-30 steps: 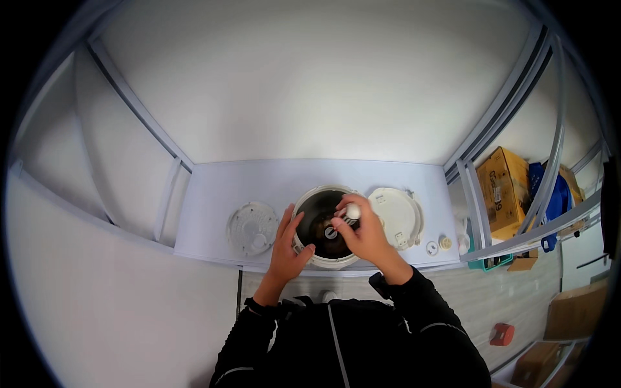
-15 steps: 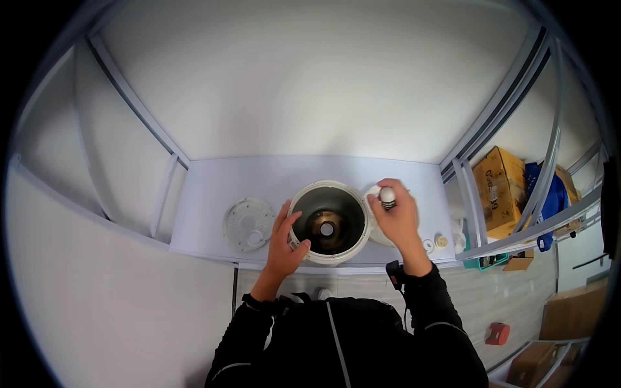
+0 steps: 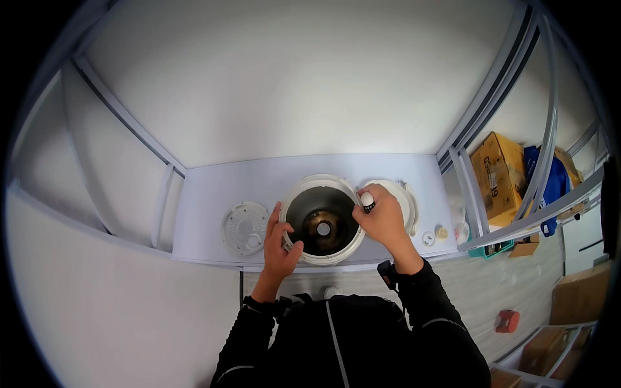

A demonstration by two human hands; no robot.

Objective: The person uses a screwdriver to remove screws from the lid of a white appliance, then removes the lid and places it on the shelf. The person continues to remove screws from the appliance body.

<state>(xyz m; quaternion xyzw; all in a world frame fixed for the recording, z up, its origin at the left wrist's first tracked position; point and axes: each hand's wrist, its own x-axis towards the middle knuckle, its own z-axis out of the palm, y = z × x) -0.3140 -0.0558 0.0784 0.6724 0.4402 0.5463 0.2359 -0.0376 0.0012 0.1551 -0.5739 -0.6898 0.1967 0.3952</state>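
Note:
A round white rice cooker body [image 3: 357,247], grey-walled inside with a brown-stained bottom and a pale disc in its middle, stands upright near the table's front edge. My left hand [image 3: 279,251] grips its left side, fingers along the wall and thumb at the rim. At the right rim, my right hand [image 3: 383,218] is closed round a tool [image 3: 368,200] with a rounded white end and a dark ribbed band; its lower part is hidden. Behind that hand lies a white round lid-like part [image 3: 402,194]. A perforated white disc [image 3: 238,218] lies flat to the left.
Two small round parts, one white [image 3: 428,238] and one cream [image 3: 442,231], lie at the table's [image 3: 213,184] right end. Metal frame posts [image 3: 470,194] flank the table. Beyond them are a yellow cardboard box [image 3: 501,178], a teal bin [image 3: 488,251] and a red object [image 3: 507,321] on the floor.
My right hand has moved left with the tool, from over the lid-like part to the cooker body's right rim. My left hand keeps its hold on the left side.

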